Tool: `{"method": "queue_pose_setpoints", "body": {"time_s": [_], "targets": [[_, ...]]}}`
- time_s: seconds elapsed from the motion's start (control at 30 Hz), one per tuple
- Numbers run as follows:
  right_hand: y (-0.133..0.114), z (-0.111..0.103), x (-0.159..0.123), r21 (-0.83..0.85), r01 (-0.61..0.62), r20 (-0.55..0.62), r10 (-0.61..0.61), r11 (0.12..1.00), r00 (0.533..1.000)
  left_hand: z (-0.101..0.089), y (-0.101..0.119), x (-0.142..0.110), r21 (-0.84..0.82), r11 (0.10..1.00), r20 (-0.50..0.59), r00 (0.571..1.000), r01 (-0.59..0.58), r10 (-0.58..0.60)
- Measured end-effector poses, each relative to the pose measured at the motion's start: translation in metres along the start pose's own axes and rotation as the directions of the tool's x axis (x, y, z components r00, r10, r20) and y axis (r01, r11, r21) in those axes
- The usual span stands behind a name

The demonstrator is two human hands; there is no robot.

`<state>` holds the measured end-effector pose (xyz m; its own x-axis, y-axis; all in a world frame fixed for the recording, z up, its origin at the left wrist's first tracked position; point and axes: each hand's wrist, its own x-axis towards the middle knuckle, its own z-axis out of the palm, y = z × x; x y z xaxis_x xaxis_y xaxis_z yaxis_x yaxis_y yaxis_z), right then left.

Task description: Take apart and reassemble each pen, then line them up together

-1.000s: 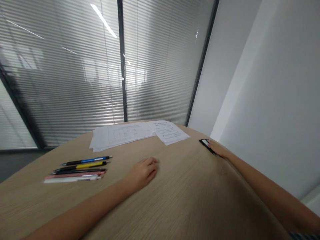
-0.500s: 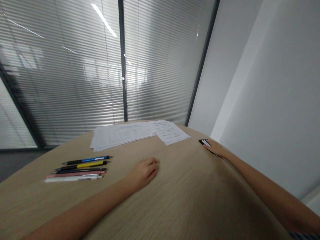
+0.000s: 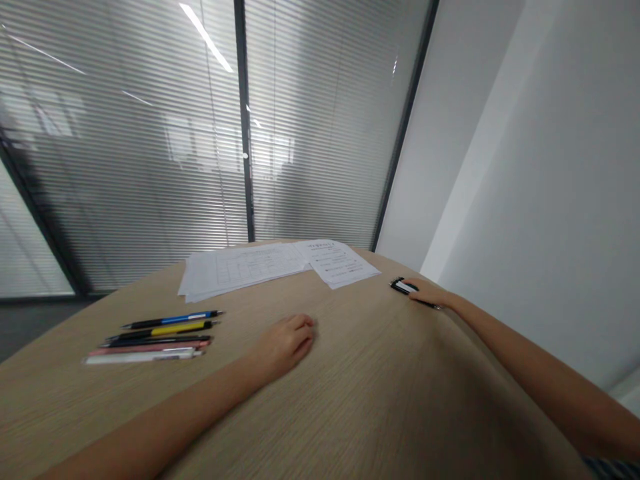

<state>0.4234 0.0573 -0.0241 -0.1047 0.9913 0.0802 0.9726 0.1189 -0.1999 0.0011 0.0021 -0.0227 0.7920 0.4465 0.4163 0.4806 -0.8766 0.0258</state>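
My left hand point(image 3: 286, 343) rests on the wooden table point(image 3: 350, 373) with its fingers curled in, and nothing shows in them. To its left lies a row of pens: a blue and black one point(image 3: 175, 319), a yellow and black one point(image 3: 173, 329), a black one point(image 3: 160, 341), a pinkish one point(image 3: 150, 348) and a white one point(image 3: 140, 357). Over by the table's right edge, my right hand point(image 3: 430, 291) is closed over a small bunch of black and white pens point(image 3: 403, 286). Their ends stick out past the fingers, and the hand hides the rest.
Printed paper sheets point(image 3: 245, 267) lie overlapping at the far side of the table, with another sheet point(image 3: 343, 263) on their right. Behind the table stands a glass partition with blinds point(image 3: 310, 153). A white wall point(image 3: 540, 167) rises close on the right.
My right hand has moved slightly left with the bunch of pens, whose ends now show further from the table edge. My left hand and the pen row stay put.
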Motion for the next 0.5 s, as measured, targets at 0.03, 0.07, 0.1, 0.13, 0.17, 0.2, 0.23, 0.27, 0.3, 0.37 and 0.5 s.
{"method": "queue_pose_setpoints", "body": {"time_s": [0.03, 0.07, 0.1, 0.13, 0.17, 0.2, 0.23, 0.27, 0.3, 0.37, 0.5], "targets": [[-0.001, 0.000, 0.001, 0.009, 0.016, 0.012, -0.017, 1.000, 1.000, -0.001, 0.000, 0.000, 0.001, 1.000, 0.000, 1.000, 0.003, -0.003], [-0.002, -0.001, 0.001, 0.017, 0.034, 0.023, -0.034, 0.999, 0.999, -0.001, 0.001, 0.000, -0.001, 1.000, 0.002, 1.000, 0.006, -0.006], [-0.003, -0.001, 0.002, 0.024, 0.052, 0.033, -0.053, 0.998, 0.998, -0.002, 0.001, 0.000, -0.003, 1.000, 0.006, 1.000, 0.008, -0.008], [-0.005, -0.001, 0.002, 0.030, 0.069, 0.043, -0.070, 0.997, 0.997, -0.002, 0.001, 0.001, -0.006, 1.000, 0.012, 1.000, 0.010, -0.010], [-0.006, -0.002, 0.003, 0.034, 0.085, 0.052, -0.087, 0.996, 0.995, -0.003, 0.002, 0.001, -0.009, 1.000, 0.017, 1.000, 0.011, -0.010], [-0.008, -0.002, 0.003, 0.036, 0.100, 0.061, -0.102, 0.994, 0.993, -0.003, 0.002, 0.001, -0.011, 1.000, 0.020, 1.000, 0.010, -0.010], [-0.010, -0.003, 0.003, 0.037, 0.114, 0.068, -0.117, 0.993, 0.991, -0.003, 0.002, 0.001, -0.010, 1.000, 0.018, 1.000, 0.010, -0.010], [-0.011, -0.004, 0.003, 0.038, 0.129, 0.075, -0.132, 0.991, 0.988, -0.003, 0.002, 0.001, -0.007, 1.000, 0.013, 1.000, 0.010, -0.010], [-0.013, -0.004, 0.004, 0.038, 0.145, 0.080, -0.148, 0.989, 0.986, -0.003, 0.002, 0.001, -0.005, 1.000, 0.006, 1.000, 0.011, -0.011], [-0.015, -0.006, 0.003, 0.040, 0.180, 0.087, -0.183, 0.983, 0.979, -0.003, 0.002, 0.000, -0.003, 1.000, -0.003, 1.000, 0.011, -0.011], [-0.017, -0.008, 0.002, 0.052, 0.248, 0.096, -0.252, 0.967, 0.963, -0.002, 0.001, 0.000, -0.004, 1.000, 0.000, 1.000, 0.012, -0.012]]}}
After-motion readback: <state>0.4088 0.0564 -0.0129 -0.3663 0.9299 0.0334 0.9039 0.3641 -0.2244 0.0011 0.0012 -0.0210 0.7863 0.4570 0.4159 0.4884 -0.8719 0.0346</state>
